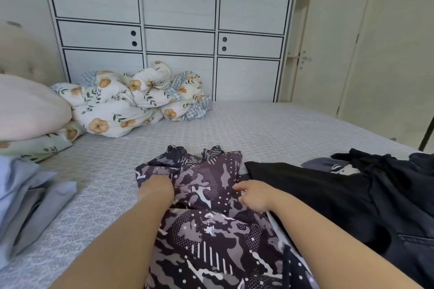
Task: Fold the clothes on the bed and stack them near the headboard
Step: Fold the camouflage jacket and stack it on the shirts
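A dark camouflage-patterned garment (206, 218) lies crumpled on the grey patterned bed (270, 124) right in front of me. My left hand (156, 189) is dug into its left side, fingers hidden in the fabric. My right hand (254, 196) rests on the garment's right side with fingers curled on the cloth. To the right lies a black garment (305, 187), and past it a heap of dark clothes (385, 171). Light blue folded clothes (25, 199) lie at the left edge, near the headboard (25, 54).
A floral duvet (131, 101) is bunched at the far side of the bed. Pillows (28, 108) are piled at the left by the beige tufted headboard. A white wardrobe (176, 19) stands behind the bed, and a door (328, 42) is at the right.
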